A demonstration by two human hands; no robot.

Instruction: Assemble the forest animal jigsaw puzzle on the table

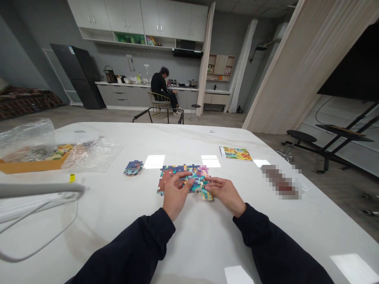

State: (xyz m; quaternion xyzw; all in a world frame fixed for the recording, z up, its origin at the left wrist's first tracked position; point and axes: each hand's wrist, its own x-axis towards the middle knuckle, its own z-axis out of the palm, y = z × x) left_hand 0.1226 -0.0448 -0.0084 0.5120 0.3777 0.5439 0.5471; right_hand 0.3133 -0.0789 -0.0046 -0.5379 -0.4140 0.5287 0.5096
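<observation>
A partly joined jigsaw puzzle [166,179] with a brown animal and blue, teal and purple patches lies flat on the white table. My left hand [174,195] rests over its middle, thumb and index finger apart on the surface; its other fingers are partly hidden. At the lower right corner, my right hand [226,194] pinches a teal and yellow puzzle piece [207,195] between thumb and fingers, touching the puzzle's edge. Whether that piece is joined, I cannot tell. To the left sits a small stack of loose puzzle pieces [134,167].
A picture card [236,153] lies at the right rear, near a pixelated object [280,182]. On the left are an orange-yellow box [35,165] with pieces and clear plastic, and a grey lamp-like arm [41,190] with a cable. A person [161,86] sits by the far counter.
</observation>
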